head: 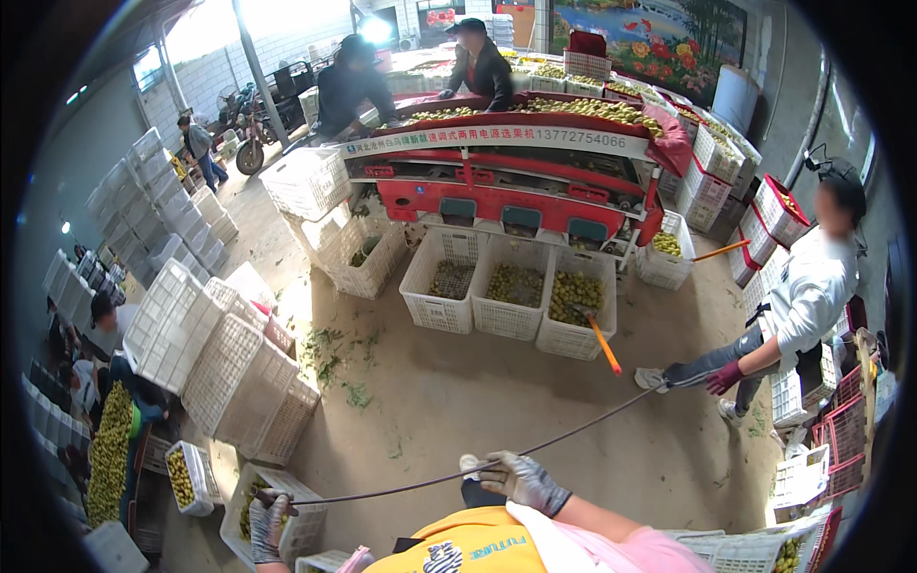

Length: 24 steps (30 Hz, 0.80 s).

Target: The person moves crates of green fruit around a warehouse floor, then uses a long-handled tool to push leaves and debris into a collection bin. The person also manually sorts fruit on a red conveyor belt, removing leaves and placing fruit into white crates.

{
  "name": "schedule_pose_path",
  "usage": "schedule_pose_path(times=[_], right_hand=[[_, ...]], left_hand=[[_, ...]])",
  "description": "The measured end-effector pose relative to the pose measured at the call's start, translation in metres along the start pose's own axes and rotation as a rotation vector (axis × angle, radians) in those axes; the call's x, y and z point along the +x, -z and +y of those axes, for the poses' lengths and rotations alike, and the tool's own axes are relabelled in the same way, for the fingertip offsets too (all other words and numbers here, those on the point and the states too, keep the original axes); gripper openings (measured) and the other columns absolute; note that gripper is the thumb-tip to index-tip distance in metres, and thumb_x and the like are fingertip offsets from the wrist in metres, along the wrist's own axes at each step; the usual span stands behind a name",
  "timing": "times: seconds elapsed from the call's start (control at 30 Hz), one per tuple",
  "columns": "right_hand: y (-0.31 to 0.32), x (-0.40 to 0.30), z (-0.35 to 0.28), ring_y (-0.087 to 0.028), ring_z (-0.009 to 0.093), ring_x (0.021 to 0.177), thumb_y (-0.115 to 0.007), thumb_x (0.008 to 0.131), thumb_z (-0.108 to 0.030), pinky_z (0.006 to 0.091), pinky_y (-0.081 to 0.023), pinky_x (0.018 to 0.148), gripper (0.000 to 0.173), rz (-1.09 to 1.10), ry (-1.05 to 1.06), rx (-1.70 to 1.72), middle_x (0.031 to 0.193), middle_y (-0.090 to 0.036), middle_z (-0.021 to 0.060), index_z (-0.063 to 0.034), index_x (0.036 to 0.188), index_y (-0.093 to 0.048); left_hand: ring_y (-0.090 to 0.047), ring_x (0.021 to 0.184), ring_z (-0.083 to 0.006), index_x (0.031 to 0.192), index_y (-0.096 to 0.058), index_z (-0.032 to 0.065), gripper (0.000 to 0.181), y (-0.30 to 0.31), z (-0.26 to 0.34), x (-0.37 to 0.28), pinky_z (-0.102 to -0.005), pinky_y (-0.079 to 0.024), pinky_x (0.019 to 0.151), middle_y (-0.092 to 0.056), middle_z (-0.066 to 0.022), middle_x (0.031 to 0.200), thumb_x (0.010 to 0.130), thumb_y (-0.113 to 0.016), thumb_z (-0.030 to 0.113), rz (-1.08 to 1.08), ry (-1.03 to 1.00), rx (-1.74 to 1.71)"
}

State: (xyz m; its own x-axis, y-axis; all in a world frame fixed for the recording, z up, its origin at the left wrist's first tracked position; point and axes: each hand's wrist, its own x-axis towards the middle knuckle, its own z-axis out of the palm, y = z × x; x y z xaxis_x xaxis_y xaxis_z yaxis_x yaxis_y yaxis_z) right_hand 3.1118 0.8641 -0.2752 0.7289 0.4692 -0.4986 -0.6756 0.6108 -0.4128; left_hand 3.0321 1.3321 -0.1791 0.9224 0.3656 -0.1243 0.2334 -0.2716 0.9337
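A long thin dark rod [408, 490] crosses low in front of my body, its far end reaching up and right near a co-worker's shoe. My left hand [269, 517], in a grey and white work glove, is closed around the rod's thicker dark handle, above a white plastic crate [308, 517] of green fruit. My right hand [526, 481], gloved alike, lies against the rod farther along with its fingers partly spread; whether it grips the rod cannot be made out. Beyond stand white crates [509, 319] of green fruit under a red sorting machine [494, 204].
A co-worker [817, 286] in a white top stands at the right. Two people [483, 71] lean over the machine. Stacked crates [222, 379] rise at the left. An orange handle [605, 345] juts from a fruit crate. Leaves [328, 354] lie on the floor.
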Motion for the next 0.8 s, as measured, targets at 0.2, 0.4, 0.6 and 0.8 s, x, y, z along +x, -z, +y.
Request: schedule_pose_path(times=[0.2, 0.4, 0.6, 0.8], right_hand=[[-0.127, 0.197, -0.073, -0.061, 0.027, 0.110, -0.050, 0.100, -0.032, 0.0420, -0.049, 0.096, 0.041, -0.158, -0.040, -0.260, 0.122, -0.059, 0.0147, -0.0014, 0.127, -0.051], [-0.198, 0.417, -0.106, -0.067, 0.020, 0.088, -0.053, 0.098, -0.031, 0.0308, -0.052, 0.077, 0.033, -0.225, 0.108, -0.806, 0.095, -0.069, 0.0100, -0.0029, 0.111, -0.064], [-0.286, 0.593, -0.134, -0.061, 0.043, 0.081, -0.052, 0.093, -0.033, 0.0465, -0.048, 0.072, 0.031, -0.207, 0.432, -1.650, 0.084, -0.064, 0.0230, -0.0037, 0.095, -0.063], [-0.306, 0.739, -0.187, -0.064, 0.040, 0.080, -0.057, 0.086, -0.028, 0.0479, -0.050, 0.073, 0.025, -0.245, 0.418, -1.858, 0.083, -0.066, 0.0219, -0.0051, 0.091, -0.067]], left_hand=[[-0.055, 0.108, -0.0277, 0.142, -0.034, 0.0018, 0.061, 0.057, -0.085, 0.166, -0.0356, -0.046, 0.092, -0.056, -0.0182, 0.117, 0.089, -0.062, 0.012, 0.450, 0.095, 0.503], [-0.057, 0.086, -0.0140, 0.126, -0.052, -0.0018, 0.037, 0.001, -0.022, 0.337, -0.0271, -0.049, 0.074, -0.060, -0.0084, 0.104, 0.091, -0.060, 0.008, 0.257, -0.030, 0.137], [-0.055, 0.074, -0.0077, 0.139, -0.041, -0.0011, 0.065, -0.056, 0.163, 0.522, -0.0226, -0.049, 0.067, -0.056, -0.0111, 0.116, 0.085, -0.070, 0.019, -0.207, -0.239, -0.119], [-0.057, 0.061, -0.0124, 0.113, -0.059, 0.0002, 0.033, -0.076, 0.251, 0.692, -0.0270, -0.047, 0.057, -0.062, -0.0081, 0.083, 0.087, -0.068, 0.019, -0.350, -0.538, 0.161]])
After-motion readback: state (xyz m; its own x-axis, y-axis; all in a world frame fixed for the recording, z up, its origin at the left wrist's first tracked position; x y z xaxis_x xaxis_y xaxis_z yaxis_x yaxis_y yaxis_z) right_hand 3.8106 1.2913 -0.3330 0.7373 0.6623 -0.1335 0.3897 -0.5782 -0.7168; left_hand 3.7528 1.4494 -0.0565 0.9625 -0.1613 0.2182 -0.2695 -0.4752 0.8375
